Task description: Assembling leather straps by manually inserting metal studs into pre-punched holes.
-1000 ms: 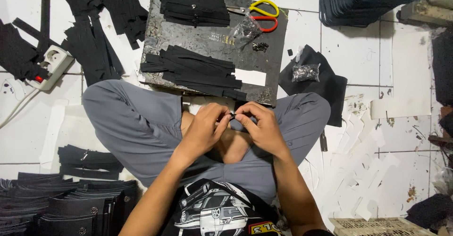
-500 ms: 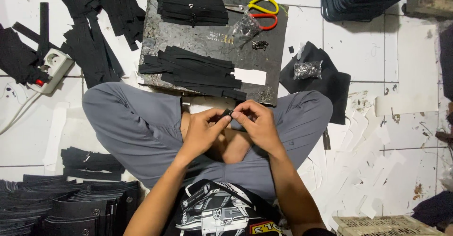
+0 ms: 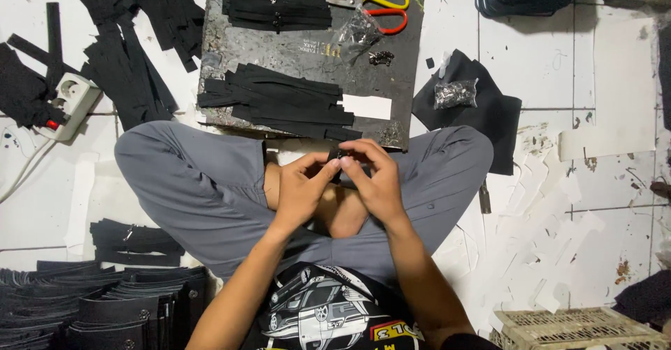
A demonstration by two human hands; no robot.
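Head view, centre of frame: small black strap piece (image 3: 337,162) pinched between left hand (image 3: 302,190) and right hand (image 3: 377,181), both closed on it, fingertips meeting above crossed grey-trousered legs (image 3: 203,182). Forearms rise from the lower edge, converging. Just above: dark work board (image 3: 307,49) bearing stacked black strips (image 3: 279,102).

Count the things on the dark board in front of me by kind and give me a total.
Piles of black strips: 2, far and near
Scissors: 1
Clear bags of small metal parts: 1
Loose clumps of small dark parts: 1
White cards: 1
Total: 6
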